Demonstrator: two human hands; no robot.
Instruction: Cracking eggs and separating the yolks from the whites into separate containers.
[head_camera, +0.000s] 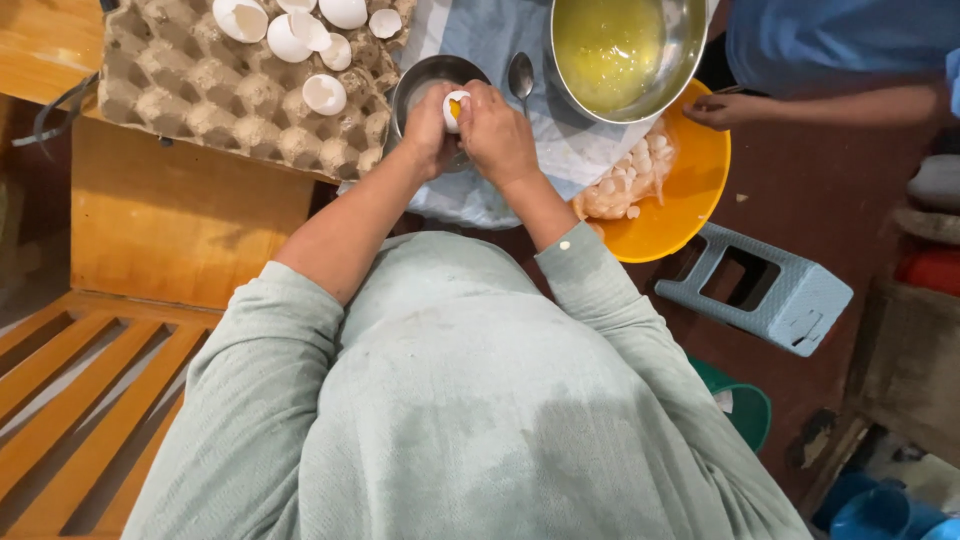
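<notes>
We hold a cracked white egg (455, 108) in both hands over a small steel bowl (428, 82).

Our left hand (430, 128) and right hand (497, 132) are both closed on the egg, fingertips pinching its shell from either side, and the yolk shows orange through the opened crack. The small steel bowl sits directly beneath the egg on a pale blue cloth (480, 35), with a metal spoon (521, 74) lying just beside it. To our left, a grey cardboard egg tray (200, 90) carries several empty white shell halves (300, 35). Ahead on the right, a large steel bowl (690, 40) holds yellowish liquid, and below it an orange basin (690, 200) contains a bag of broken shells (625, 185). Another person's hand (725, 110) rests at the basin's rim, near the large bowl.
</notes>
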